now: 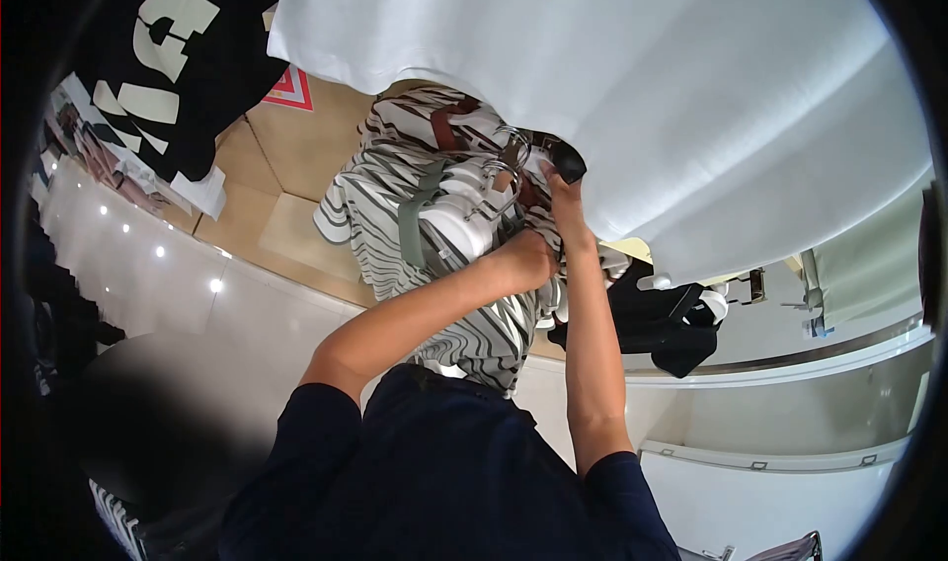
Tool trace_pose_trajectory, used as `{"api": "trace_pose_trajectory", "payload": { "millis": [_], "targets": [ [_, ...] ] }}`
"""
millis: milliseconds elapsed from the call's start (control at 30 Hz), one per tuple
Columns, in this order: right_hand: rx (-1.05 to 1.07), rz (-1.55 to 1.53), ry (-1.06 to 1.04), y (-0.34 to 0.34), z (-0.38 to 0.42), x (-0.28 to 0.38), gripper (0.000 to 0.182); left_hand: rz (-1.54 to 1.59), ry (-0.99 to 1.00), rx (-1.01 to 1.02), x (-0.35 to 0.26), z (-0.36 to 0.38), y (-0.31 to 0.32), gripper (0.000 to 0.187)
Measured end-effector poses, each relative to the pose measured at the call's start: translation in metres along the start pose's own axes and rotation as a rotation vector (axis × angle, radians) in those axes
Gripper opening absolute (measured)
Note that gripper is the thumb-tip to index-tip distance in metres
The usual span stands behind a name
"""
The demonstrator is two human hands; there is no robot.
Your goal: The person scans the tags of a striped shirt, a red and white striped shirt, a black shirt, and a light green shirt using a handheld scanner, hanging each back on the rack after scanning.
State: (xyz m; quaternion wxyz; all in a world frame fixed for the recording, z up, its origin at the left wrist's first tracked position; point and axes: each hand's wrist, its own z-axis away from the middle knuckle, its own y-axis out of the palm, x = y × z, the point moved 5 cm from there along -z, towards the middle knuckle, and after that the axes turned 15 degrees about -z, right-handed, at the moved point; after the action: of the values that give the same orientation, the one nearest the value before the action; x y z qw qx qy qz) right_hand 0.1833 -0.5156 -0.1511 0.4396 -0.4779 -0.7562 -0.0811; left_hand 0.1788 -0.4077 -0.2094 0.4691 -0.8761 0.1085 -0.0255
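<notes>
A black printed shirt (163, 62) hangs at left above glossy white flooring (138, 265) and tan panels (296, 151). The left hand (525, 260) is closed into the striped garment (395, 215); the right hand (565, 194) pinches a hanger (504, 181) under white fabric (691, 97).

Both bare forearms reach up and away from the person's chest, meeting close together. The left hand (526, 260) is curled into a loose fist, and the right hand (565, 198) stretches slightly higher, fingers pinched shut.
</notes>
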Motion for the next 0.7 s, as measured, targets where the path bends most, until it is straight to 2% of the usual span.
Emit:
{"api": "trace_pose_trajectory", "payload": {
  "millis": [133,200,233,300,367,400,467,633,700],
  "targets": [
    [0.006,0.034,0.153,0.021,-0.008,0.017,0.029,0.006,-0.015,-0.044,-0.002,-0.003,-0.017,0.007],
    [0.013,0.377,0.134,0.026,-0.012,-0.038,0.034,-0.044,-0.002,-0.096,-0.004,-0.002,-0.019,0.008],
    [0.048,0.411,0.111,0.027,-0.015,-0.042,0.035,-0.048,-0.008,-0.068,-0.002,-0.001,-0.006,0.008],
    [0.123,0.266,0.3,0.022,-0.01,-0.051,0.036,-0.055,-0.019,-0.014,0.003,0.002,0.023,0.01],
    [0.202,-0.11,0.704,0.015,-0.003,-0.009,0.037,-0.108,-0.048,0.137,0.001,-0.002,0.005,0.013],
    [0.189,-0.081,0.649,0.009,-0.005,0.006,0.038,-0.135,-0.064,0.213,0.0,-0.003,-0.004,0.015],
    [0.159,-0.048,0.552,-0.007,-0.01,0.022,0.038,-0.154,-0.094,0.182,0.003,-0.005,-0.014,0.017],
    [0.03,-0.085,0.427,-0.074,-0.028,-0.012,0.038,-0.039,-0.144,0.188,0.01,-0.009,-0.024,0.021],
    [-0.029,-0.096,0.383,-0.097,-0.03,-0.028,0.038,0.009,-0.167,-0.045,0.006,-0.017,-0.036,0.022]
  ]
}}
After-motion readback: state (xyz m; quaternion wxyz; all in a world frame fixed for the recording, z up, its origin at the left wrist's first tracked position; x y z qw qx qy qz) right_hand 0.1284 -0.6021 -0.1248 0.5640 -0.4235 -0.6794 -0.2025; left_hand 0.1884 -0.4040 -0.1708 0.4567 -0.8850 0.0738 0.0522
